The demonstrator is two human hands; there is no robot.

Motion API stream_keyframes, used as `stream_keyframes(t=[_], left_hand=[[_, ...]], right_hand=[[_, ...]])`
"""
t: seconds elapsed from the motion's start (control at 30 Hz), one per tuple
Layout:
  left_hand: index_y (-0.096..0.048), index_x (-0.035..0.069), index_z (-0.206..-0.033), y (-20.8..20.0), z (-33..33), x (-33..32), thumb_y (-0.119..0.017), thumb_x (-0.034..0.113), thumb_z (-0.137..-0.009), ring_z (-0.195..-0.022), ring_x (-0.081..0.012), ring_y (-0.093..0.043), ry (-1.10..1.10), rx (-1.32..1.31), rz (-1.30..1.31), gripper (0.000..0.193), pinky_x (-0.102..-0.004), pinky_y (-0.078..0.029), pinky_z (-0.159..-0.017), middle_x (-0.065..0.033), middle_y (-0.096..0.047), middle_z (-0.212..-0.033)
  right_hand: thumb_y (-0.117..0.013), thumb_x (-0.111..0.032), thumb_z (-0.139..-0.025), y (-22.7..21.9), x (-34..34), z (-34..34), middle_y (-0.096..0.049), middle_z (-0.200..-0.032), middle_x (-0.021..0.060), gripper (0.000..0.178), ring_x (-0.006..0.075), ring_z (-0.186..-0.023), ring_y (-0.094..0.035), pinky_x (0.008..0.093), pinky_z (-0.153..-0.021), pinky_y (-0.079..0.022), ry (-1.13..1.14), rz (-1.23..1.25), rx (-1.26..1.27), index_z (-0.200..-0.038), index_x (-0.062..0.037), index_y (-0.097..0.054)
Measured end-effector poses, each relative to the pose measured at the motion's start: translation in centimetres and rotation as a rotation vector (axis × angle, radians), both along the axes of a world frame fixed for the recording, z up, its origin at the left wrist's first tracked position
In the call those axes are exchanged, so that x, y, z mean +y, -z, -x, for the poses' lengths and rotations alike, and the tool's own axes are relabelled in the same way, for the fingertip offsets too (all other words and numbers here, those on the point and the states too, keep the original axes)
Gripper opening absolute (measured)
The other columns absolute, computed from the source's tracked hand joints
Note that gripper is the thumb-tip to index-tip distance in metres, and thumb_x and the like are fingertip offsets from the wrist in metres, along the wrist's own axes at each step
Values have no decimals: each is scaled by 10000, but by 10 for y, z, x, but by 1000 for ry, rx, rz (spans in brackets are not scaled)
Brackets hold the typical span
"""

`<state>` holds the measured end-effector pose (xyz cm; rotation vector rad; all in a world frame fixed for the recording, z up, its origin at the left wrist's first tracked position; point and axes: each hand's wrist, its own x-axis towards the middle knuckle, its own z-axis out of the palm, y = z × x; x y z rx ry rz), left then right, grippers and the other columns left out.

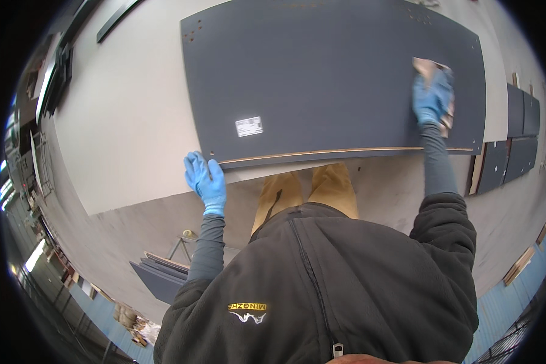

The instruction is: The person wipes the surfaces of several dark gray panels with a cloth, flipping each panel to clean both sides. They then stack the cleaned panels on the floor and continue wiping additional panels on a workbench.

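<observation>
A large dark grey panel (327,85) lies flat on a pale work surface in front of me. Small holes show near its corners, and a pale groove (346,150) runs along its near edge. Toward the panel's near left sits a white label (249,126). My right hand (432,97), in a blue glove, presses a crumpled light cloth (428,68) on the panel's right part. At the near left corner rests my left hand (205,182), also blue-gloved, fingers stretched out beside the panel's edge and holding nothing.
The pale work surface (127,121) extends left of the panel. Dark strips (57,82) lie at its far left. Stacked dark panels (519,133) stand to the right, and more panels (161,276) lie low at the left near my elbow.
</observation>
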<state>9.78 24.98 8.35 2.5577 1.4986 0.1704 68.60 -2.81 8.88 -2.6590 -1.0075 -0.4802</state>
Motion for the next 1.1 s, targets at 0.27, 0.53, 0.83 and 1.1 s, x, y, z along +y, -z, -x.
stream_keyframes(t=[0.27,0.53,0.83,1.1], left_hand=[[-484,43,-1571,-13,31,1,-582,314,-1051,-1579,-406,-280,-75,-223,114,595,-540,-181,-1277,-203,-435,-1643],[-381,-1,-1595,-100,191,11,-490,307,-1123,-1539,-362,-340,-616,-682,-62,574,-478,-251,-1281,-200,-381,-1652],[-475,47,-1555,-11,279,-130,-700,382,-962,-1495,-450,-382,-629,-85,330,717,-517,-325,-1229,-267,-445,-1583],[-541,18,-1501,10,296,-84,-596,441,-1050,-1502,-441,-382,-828,-115,222,621,-530,-328,-1220,-297,-437,-1593]], right_hand=[[-673,-187,-880,-10,312,347,-665,-1181,244,335,451,-1239,-594,529,-1008,-515,-561,87,370,-1173,-30,-638],[-588,-163,-1003,-50,330,636,-658,-1348,255,488,427,-1249,-638,498,-1041,-517,-977,234,1616,-1486,-151,-521],[-571,-183,-1036,-129,329,673,-697,-1253,81,397,154,-1161,-626,321,-1041,-504,-769,-328,2296,-1396,-24,-623],[-642,-235,-1055,-101,327,582,-686,-1167,102,345,168,-985,-657,340,-927,-560,-466,-444,2540,-1310,-3,-642]])
